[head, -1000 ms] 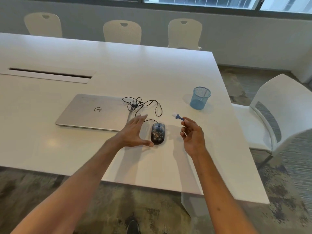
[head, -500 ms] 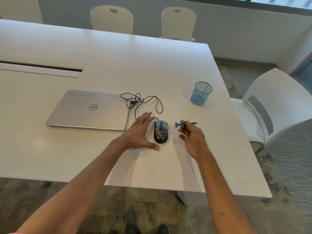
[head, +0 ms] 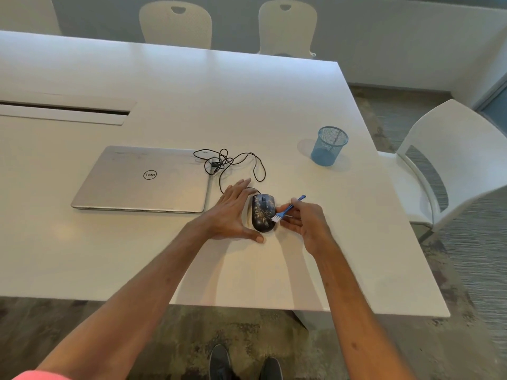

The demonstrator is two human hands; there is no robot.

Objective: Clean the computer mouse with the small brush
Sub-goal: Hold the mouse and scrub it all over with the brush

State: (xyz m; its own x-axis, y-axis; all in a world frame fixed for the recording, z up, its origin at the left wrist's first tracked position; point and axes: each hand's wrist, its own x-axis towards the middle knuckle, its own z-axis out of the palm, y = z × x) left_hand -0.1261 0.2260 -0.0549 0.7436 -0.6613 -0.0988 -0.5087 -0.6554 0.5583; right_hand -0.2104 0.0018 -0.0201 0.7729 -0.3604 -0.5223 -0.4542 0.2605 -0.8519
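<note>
A dark computer mouse (head: 262, 211) speckled with light dust lies on the white table (head: 192, 91), its black cable (head: 230, 163) tangled behind it. My left hand (head: 233, 212) cups the mouse's left side, fingers flat along it and thumb curled under its near end. My right hand (head: 304, 220) pinches a small blue brush (head: 288, 208) with white bristles. The bristles touch the mouse's right edge and the handle points up and to the right.
A closed silver laptop (head: 142, 179) lies left of the mouse. A blue mesh cup (head: 329, 145) stands at the right back. White chairs (head: 450, 160) surround the table, one close at the right. A cable slot (head: 63, 111) runs at the far left.
My right hand turned the brush over and brought it left, so the bristles now meet the mouse's right side. My left hand closed in around the mouse's left side.
</note>
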